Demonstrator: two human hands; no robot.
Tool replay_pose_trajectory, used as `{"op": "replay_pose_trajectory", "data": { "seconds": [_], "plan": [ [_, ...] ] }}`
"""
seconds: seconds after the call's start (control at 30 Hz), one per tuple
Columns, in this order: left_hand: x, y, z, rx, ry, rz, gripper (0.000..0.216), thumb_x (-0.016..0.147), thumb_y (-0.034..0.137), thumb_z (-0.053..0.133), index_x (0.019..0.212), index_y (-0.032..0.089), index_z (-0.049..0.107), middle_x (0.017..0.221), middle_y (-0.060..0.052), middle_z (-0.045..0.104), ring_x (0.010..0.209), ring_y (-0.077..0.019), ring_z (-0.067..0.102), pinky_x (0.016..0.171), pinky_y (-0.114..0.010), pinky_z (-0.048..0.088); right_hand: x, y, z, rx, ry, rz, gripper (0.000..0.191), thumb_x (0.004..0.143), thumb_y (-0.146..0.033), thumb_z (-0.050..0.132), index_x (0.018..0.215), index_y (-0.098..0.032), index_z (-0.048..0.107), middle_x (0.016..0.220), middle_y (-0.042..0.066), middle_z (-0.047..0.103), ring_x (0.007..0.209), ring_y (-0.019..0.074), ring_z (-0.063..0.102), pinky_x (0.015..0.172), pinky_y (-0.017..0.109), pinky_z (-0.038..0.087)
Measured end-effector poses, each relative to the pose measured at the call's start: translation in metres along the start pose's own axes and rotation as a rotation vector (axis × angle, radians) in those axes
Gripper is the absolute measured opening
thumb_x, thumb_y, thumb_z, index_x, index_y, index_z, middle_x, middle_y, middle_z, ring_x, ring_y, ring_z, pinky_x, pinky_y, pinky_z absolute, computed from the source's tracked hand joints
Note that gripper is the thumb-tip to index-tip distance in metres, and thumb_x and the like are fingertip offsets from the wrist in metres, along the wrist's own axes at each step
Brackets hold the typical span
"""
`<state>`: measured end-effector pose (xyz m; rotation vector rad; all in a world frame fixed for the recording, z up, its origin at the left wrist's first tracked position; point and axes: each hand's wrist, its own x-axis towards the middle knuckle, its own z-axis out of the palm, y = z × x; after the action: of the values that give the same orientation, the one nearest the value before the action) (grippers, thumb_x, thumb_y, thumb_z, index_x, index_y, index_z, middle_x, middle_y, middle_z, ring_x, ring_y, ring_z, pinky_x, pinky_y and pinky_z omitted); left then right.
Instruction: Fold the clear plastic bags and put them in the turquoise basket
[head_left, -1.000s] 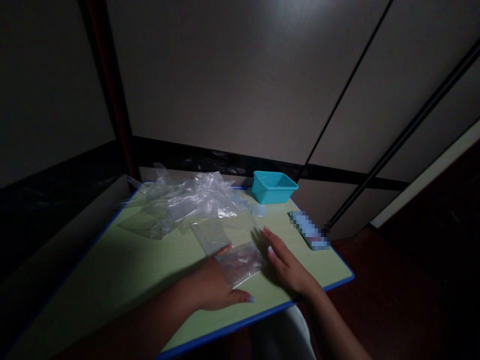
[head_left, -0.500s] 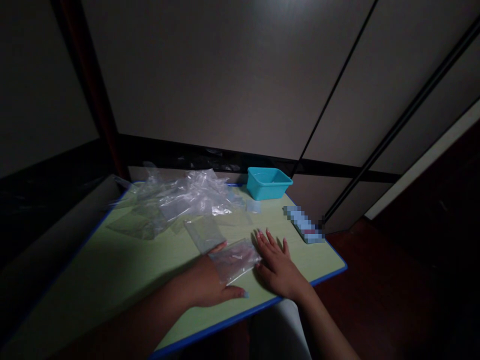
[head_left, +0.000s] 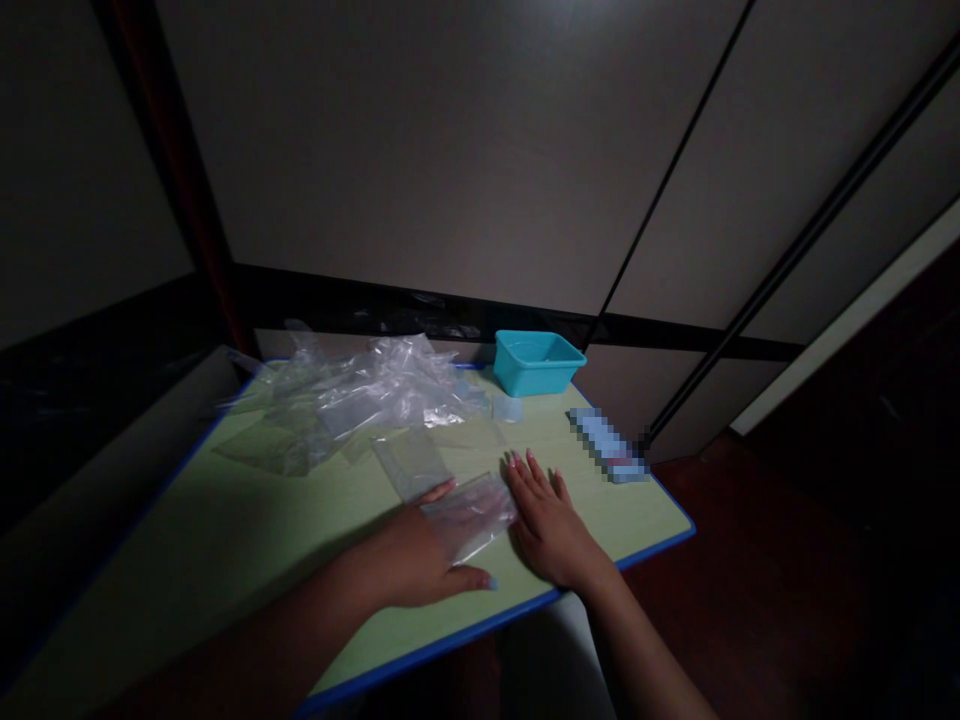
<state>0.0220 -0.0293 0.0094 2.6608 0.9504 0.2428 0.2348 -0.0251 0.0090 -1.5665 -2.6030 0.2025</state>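
Observation:
My left hand point(head_left: 420, 565) lies low over the table, its thumb stretched out to the right and one finger showing along the upper side. A clear plastic bag point(head_left: 476, 520) covers its other fingers, which show faintly through the film; I cannot tell whether they are inside it or beneath it. My right hand point(head_left: 547, 520) rests flat with fingers extended, touching the bag's right end. Just beyond my left hand, another flat clear plastic bag point(head_left: 411, 465) lies on the table.
A heap of crumpled clear plastic bags point(head_left: 382, 390) covers the table's back left. Beside it stands a turquoise plastic basket point(head_left: 538, 378), with a small pale bluish piece point(head_left: 507, 408) in front. A blurred-out flat object point(head_left: 609, 445) lies near the right edge. The table point(head_left: 247, 560) has a blue rim.
My right hand has shifted slightly to the left and its thumb has gone out of sight. My left hand and the bag over it have barely moved.

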Motion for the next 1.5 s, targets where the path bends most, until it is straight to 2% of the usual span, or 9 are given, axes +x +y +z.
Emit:
{"op": "replay_pose_trajectory", "data": {
  "seconds": [0.2, 0.37, 0.5, 0.7, 0.83, 1.0, 1.27, 1.4, 1.5],
  "plan": [
    [-0.001, -0.004, -0.004, 0.026, 0.018, -0.027, 0.068, 0.081, 0.058, 0.05, 0.14, 0.03, 0.029, 0.145, -0.004, 0.034, 0.133, -0.0221, 0.03, 0.112, -0.042, 0.007, -0.003, 0.003, 0.001, -0.015, 0.011, 0.016, 0.072, 0.078, -0.014, 0.035, 0.145, -0.008, 0.008, 0.151, 0.007, 0.007, 0.138, 0.0203, -0.008, 0.109, 0.052, 0.007],
    [0.0, -0.001, -0.009, 0.034, 0.036, 0.006, 0.065, 0.082, 0.052, 0.053, 0.139, 0.033, 0.028, 0.147, -0.001, 0.029, 0.137, -0.0217, 0.021, 0.111, -0.043, 0.007, -0.009, 0.011, 0.002, -0.051, 0.022, 0.086, 0.072, 0.078, -0.014, 0.033, 0.145, -0.008, 0.006, 0.151, 0.008, 0.007, 0.138, 0.0207, -0.009, 0.109, 0.053, 0.008],
    [0.001, 0.004, -0.012, 0.004, -0.002, 0.005, 0.066, 0.083, 0.051, 0.053, 0.14, 0.029, 0.028, 0.147, -0.005, 0.03, 0.135, -0.022, 0.025, 0.111, -0.042, 0.009, -0.011, 0.015, 0.003, -0.069, 0.033, 0.13, 0.074, 0.077, -0.013, 0.034, 0.145, -0.009, 0.006, 0.151, 0.008, 0.006, 0.138, 0.0217, -0.009, 0.108, 0.055, 0.008],
    [0.002, -0.006, -0.023, -0.057, -0.01, -0.096, 0.087, 0.067, 0.053, 0.069, 0.14, 0.027, 0.029, 0.147, -0.006, 0.029, 0.135, -0.0242, 0.025, 0.11, -0.044, 0.01, -0.01, 0.012, 0.002, -0.057, 0.03, 0.161, 0.071, 0.08, -0.015, 0.033, 0.145, -0.009, 0.006, 0.151, 0.006, 0.006, 0.138, 0.0221, -0.007, 0.109, 0.054, 0.006],
    [0.0, -0.016, -0.026, -0.056, 0.014, -0.148, 0.086, 0.063, 0.055, 0.071, 0.136, 0.026, 0.036, 0.147, -0.008, 0.028, 0.135, -0.025, 0.025, 0.109, -0.049, 0.001, -0.01, 0.011, 0.002, -0.061, 0.039, 0.161, 0.07, 0.081, -0.016, 0.032, 0.146, -0.012, 0.004, 0.151, 0.003, 0.004, 0.138, 0.0222, -0.007, 0.108, 0.055, 0.005],
    [-0.001, -0.017, -0.023, 0.006, 0.024, -0.169, 0.097, 0.058, 0.06, 0.072, 0.138, 0.023, 0.032, 0.147, -0.012, 0.025, 0.138, -0.0269, 0.016, 0.108, -0.054, -0.001, -0.01, 0.011, 0.004, -0.076, 0.046, 0.166, 0.07, 0.081, -0.015, 0.032, 0.146, -0.012, 0.005, 0.151, 0.003, 0.006, 0.138, 0.0219, -0.007, 0.108, 0.056, 0.004],
    [-0.003, -0.016, -0.024, 0.055, 0.018, -0.213, 0.082, 0.063, 0.062, 0.067, 0.13, 0.02, 0.045, 0.149, -0.011, 0.02, 0.138, -0.0281, 0.01, 0.107, -0.057, 0.006, -0.01, 0.007, 0.005, -0.14, 0.135, 0.161, 0.067, 0.084, -0.022, 0.034, 0.146, -0.016, 0.008, 0.152, 0.007, 0.005, 0.138, 0.0245, -0.005, 0.105, 0.061, 0.004],
    [-0.004, -0.019, -0.022, 0.047, 0.02, -0.215, 0.082, 0.063, 0.06, 0.068, 0.131, 0.023, 0.044, 0.149, -0.01, 0.021, 0.138, -0.028, 0.01, 0.107, -0.057, 0.006, -0.01, 0.006, 0.001, -0.207, 0.17, 0.107, 0.072, 0.081, -0.014, 0.037, 0.146, -0.02, 0.008, 0.152, 0.006, 0.004, 0.138, 0.0256, -0.006, 0.103, 0.063, 0.004],
    [-0.004, -0.02, -0.02, 0.051, -0.004, -0.228, 0.081, 0.062, 0.06, 0.068, 0.131, 0.023, 0.045, 0.149, -0.011, 0.021, 0.138, -0.0283, 0.01, 0.107, -0.057, 0.005, -0.007, 0.005, -0.003, -0.271, 0.174, 0.054, 0.074, 0.078, -0.006, 0.036, 0.145, -0.028, 0.013, 0.152, 0.004, 0.007, 0.138, 0.0264, -0.004, 0.102, 0.065, 0.003]
  ]
}}
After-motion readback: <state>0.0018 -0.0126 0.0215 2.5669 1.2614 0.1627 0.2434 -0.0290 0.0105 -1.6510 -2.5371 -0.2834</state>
